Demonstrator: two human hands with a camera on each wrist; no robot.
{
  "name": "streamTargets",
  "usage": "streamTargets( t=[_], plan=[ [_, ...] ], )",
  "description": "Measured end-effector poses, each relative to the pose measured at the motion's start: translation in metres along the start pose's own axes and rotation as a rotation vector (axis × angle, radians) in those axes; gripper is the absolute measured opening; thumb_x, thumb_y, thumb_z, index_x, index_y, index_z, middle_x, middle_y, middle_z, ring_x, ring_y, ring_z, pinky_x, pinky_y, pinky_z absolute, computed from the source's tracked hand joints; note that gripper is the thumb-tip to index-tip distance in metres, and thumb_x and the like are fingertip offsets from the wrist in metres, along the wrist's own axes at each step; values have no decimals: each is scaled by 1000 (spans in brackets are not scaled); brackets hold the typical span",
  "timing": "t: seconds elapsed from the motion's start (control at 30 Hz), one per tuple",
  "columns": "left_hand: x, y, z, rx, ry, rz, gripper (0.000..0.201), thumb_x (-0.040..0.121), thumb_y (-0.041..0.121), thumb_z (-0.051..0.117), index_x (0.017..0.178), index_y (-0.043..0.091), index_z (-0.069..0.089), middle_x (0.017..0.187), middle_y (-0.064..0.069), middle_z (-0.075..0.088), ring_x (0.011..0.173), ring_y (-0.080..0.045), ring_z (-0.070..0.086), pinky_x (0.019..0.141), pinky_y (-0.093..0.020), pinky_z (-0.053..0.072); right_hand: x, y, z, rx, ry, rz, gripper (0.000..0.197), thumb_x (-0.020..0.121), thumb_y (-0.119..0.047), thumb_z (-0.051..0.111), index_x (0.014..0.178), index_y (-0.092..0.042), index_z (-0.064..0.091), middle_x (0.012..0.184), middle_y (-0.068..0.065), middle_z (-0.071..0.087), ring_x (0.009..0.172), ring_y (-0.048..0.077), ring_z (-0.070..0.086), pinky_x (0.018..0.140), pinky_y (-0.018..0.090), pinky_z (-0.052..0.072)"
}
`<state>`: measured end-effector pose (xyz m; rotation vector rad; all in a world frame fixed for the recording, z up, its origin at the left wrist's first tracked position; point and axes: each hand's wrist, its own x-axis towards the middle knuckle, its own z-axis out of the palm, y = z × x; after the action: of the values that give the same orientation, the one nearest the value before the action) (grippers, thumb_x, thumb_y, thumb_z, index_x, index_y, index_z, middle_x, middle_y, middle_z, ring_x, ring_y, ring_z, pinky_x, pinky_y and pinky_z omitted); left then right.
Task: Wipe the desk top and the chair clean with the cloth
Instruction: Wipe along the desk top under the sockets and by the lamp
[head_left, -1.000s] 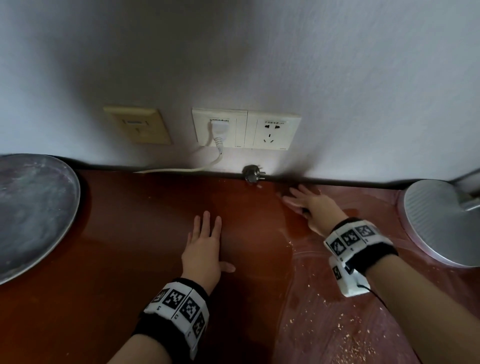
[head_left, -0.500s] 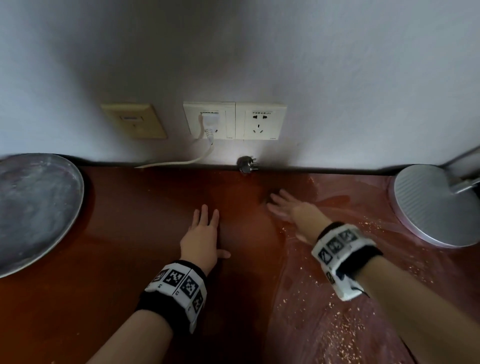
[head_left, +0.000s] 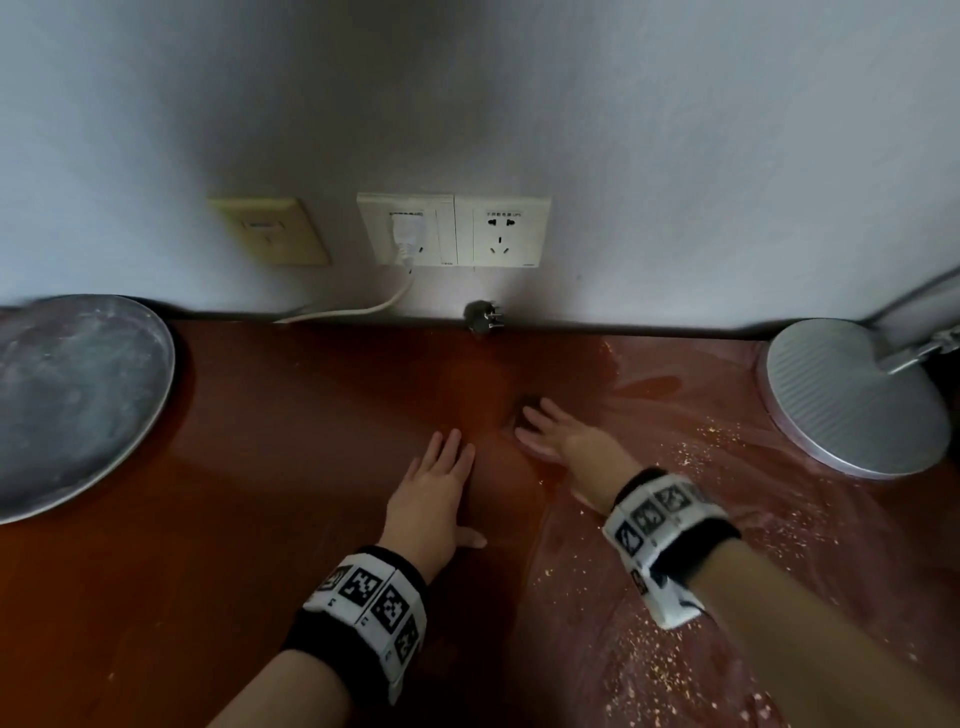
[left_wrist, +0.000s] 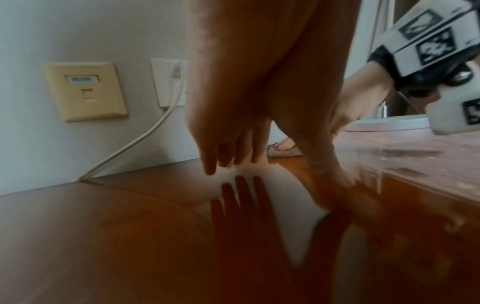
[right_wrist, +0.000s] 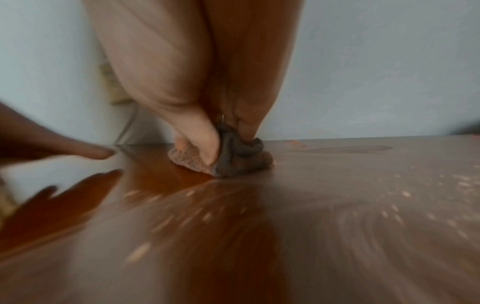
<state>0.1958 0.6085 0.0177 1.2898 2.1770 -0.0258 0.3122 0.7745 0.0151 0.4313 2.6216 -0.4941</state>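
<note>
Fingers (right_wrist: 205, 148) of the right hand (head_left: 563, 441) press cloth (right_wrist: 228, 162) onto desk (head_left: 260, 519).

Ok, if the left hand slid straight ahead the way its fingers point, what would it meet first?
Probably nothing on the desk top itself: the left hand lies flat, fingers toward the wall, with bare wood ahead. It would likely reach the wall close to the loose plug, though depth is hard to judge.

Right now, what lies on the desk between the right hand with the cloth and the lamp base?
Head view: between the right hand, pressing the cloth, and the lamp base lies dusty desk top scattered with pale crumbs; nothing else.
</note>
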Motion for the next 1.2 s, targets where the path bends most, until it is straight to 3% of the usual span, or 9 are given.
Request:
streamTargets(
  t=[0.2, 0.3, 0.4, 0.57, 0.7, 0.77, 0.87, 0.97, 1.2],
  plan=[
    [-2, 5, 7, -38, -50, -33, 107, 77, 29, 76, 152, 20, 1, 158, 1, -17, 145, -16, -13, 118, -34, 12, -31, -17, 28, 154, 25, -170, 66, 91, 3, 46, 147, -13, 16, 154, -3, -5, 142, 13, -12, 118, 31, -4],
    [-2, 8, 6, -41, -47, -53, 108, 76, 27, 77, 152, 21, 2, 158, 2, -16, 146, -16, -12, 118, -35, 16, -11, 12, 17, 306, 180, -48, 53, 90, 9, 44, 141, -5, 33, 154, 9, 19, 145, 21, 8, 118, 29, 0],
    [-3, 9, 9, -48, -32, -70, 108, 75, 26, 77, 152, 22, 3, 158, 3, -15, 146, -15, -11, 117, -34, 18, 1, 37, 4, 260, 270, 89, 67, 86, 14, 42, 143, -19, 34, 156, -1, 16, 145, 13, 7, 115, 22, 9],
    [-2, 9, 11, -45, -15, -83, 106, 76, 25, 77, 153, 22, 3, 158, 4, -15, 146, -15, -11, 117, -34, 18, -16, 6, 23, -22, -35, -52, 82, 85, -1, 54, 150, -19, 6, 157, 1, -9, 144, 21, -12, 118, 35, 3],
    [-2, 10, 12, -46, -2, -97, 104, 77, 21, 76, 153, 23, 4, 158, 4, -15, 146, -15, -10, 117, -35, 19, -38, 6, 27, 321, 4, -171, 66, 90, 9, 44, 147, -10, 16, 157, 2, 3, 137, -3, -7, 114, 16, 3],
    [-1, 10, 12, -47, 0, -104, 105, 77, 21, 77, 153, 24, 5, 158, 5, -14, 146, -15, -10, 116, -35, 18, -28, 22, 19, 349, 108, -96, 57, 93, 10, 37, 145, -8, 24, 156, 5, 11, 142, 1, 6, 111, 10, 4],
    [-3, 12, 12, -50, -6, -118, 105, 76, 22, 77, 152, 25, 4, 158, 6, -14, 146, -15, -9, 115, -35, 21, -10, 39, 17, 230, 229, 37, 64, 90, 8, 43, 145, -20, 29, 157, 0, 11, 145, 12, 2, 116, 21, 9],
    [-5, 14, 11, -54, -19, -125, 105, 77, 22, 77, 152, 25, 4, 158, 5, -14, 146, -15, -9, 115, -36, 22, -15, 16, 27, 63, 12, 40, 79, 85, 4, 51, 149, -24, 13, 158, 0, -5, 144, 20, -10, 118, 34, 8],
    [-11, 22, 9, 42, -59, -100, 95, 83, 25, 71, 152, 23, 6, 159, 3, -8, 147, -18, -5, 114, -36, 24, -48, -3, 44, 194, 59, -175, 68, 88, 9, 46, 147, -17, 24, 157, 1, 5, 145, 16, -4, 118, 31, 2]
  ],
)
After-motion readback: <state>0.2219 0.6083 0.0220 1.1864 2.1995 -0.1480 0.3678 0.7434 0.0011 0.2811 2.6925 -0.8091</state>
